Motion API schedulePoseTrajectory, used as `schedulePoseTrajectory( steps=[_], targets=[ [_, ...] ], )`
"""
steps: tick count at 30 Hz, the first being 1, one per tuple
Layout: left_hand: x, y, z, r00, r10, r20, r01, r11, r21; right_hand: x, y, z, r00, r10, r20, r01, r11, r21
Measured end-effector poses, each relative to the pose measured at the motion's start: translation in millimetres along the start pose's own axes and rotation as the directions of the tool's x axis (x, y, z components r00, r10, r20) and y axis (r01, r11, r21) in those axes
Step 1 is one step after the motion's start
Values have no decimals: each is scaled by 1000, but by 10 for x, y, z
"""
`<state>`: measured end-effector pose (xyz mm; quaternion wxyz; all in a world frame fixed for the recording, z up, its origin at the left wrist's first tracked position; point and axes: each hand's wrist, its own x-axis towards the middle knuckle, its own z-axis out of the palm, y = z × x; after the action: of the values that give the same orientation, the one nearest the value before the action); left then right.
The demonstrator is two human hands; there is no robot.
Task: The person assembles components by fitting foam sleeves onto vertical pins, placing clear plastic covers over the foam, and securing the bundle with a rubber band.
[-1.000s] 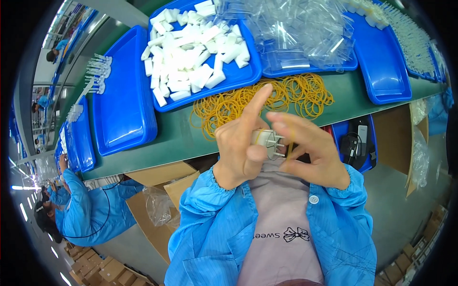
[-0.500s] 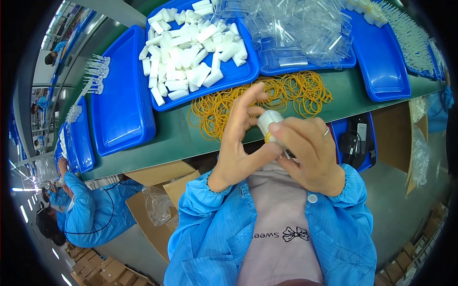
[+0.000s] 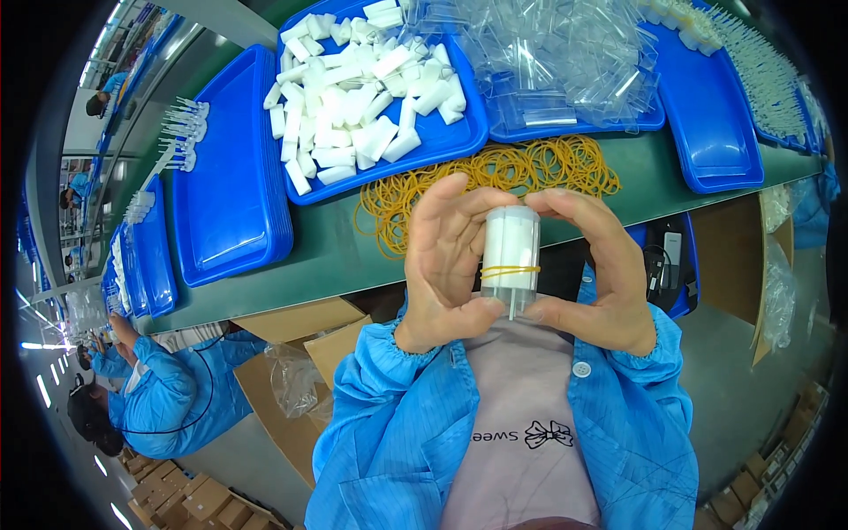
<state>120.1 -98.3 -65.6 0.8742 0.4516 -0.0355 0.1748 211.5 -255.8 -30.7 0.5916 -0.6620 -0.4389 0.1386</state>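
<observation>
Upright between my two hands is a bundle of white and clear plastic pieces (image 3: 510, 247), with a yellow rubber band (image 3: 511, 270) around its lower half. The lower end is transparent, and a thin white stem shows there. My left hand (image 3: 449, 274) grips the bundle from the left, thumb at the bottom and fingertips near the top. From the other side, my right hand (image 3: 605, 274) closes on it the same way, thumb low and index finger at the upper edge. Beyond my hands, a heap of yellow rubber bands (image 3: 565, 168) lies on the green table (image 3: 331, 252).
Behind the bands are a blue tray of white plastic pieces (image 3: 353, 102) and a heap of clear plastic sleeves (image 3: 565, 62). Stacked blue trays (image 3: 225, 203) stand left; another blue tray (image 3: 720, 146) is right. A co-worker in blue (image 3: 168, 389) sits at the far left.
The bundle has turned upright and faces me, its rubber band now plainly visible around it. My right hand has shifted from over the bundle to its right side.
</observation>
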Motion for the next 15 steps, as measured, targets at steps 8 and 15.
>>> schedulePoseTrajectory(
  steps=[8,15],
  targets=[
    [-50,-69,-15,993,114,43,-114,993,9,29,-86,71,995,-31,-92,38,997,73],
    [-85,-115,-73,960,241,141,-258,959,114,-26,-68,41,998,-67,-18,67,998,-4]
  ],
)
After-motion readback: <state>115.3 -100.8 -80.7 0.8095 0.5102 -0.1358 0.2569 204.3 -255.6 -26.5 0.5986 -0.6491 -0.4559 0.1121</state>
